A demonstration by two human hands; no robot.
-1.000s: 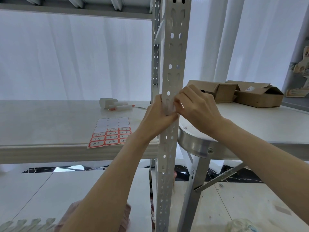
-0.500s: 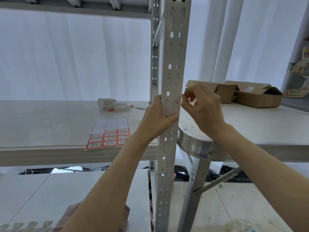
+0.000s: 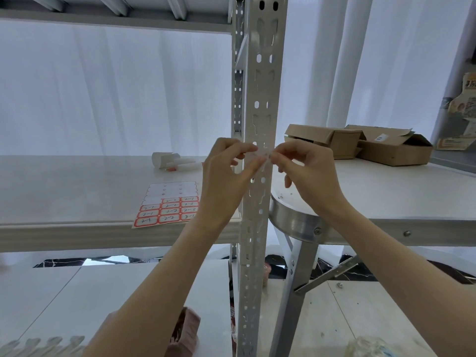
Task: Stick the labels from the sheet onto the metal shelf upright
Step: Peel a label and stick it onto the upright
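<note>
Your left hand [image 3: 226, 173] and right hand [image 3: 306, 171] pinch a small label [image 3: 260, 157] by its ends against the metal shelf upright [image 3: 260, 99]; it looks paper-thin, limp and sticky, so hold only its edges.

White curtains [image 3: 116, 94], folding table [image 3: 386, 202], backlight

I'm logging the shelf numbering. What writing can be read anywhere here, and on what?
"2-1", "2-2": handwritten on the red-bordered labels of the white label sheet; the other rows are too blurred.
Small white sticker on the brown cardboard box: unreadable.
Printed papers on the right wall: too blurred.
</note>
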